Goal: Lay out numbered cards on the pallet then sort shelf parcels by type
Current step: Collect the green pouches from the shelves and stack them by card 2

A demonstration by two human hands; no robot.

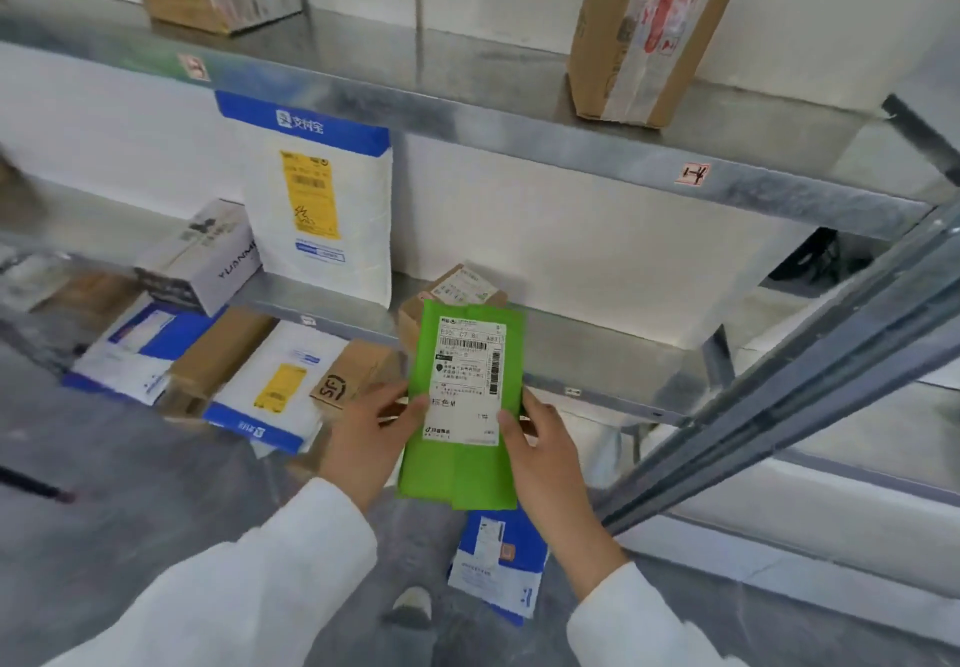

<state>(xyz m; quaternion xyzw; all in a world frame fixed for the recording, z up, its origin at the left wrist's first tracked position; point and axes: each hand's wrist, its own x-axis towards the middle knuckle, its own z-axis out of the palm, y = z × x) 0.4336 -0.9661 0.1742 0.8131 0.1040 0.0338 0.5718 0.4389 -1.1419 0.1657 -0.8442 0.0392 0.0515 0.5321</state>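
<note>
Presently the green parcel is gripped by both hands, the left hand at its left edge and the right hand at its right, before the middle shelf, where a white mailer bag is stood.

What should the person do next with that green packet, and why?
Probably set it beside the white and blue bag lying to its left: the left hand and right hand hold the green packet free, and it looks flat like that bag.
</note>
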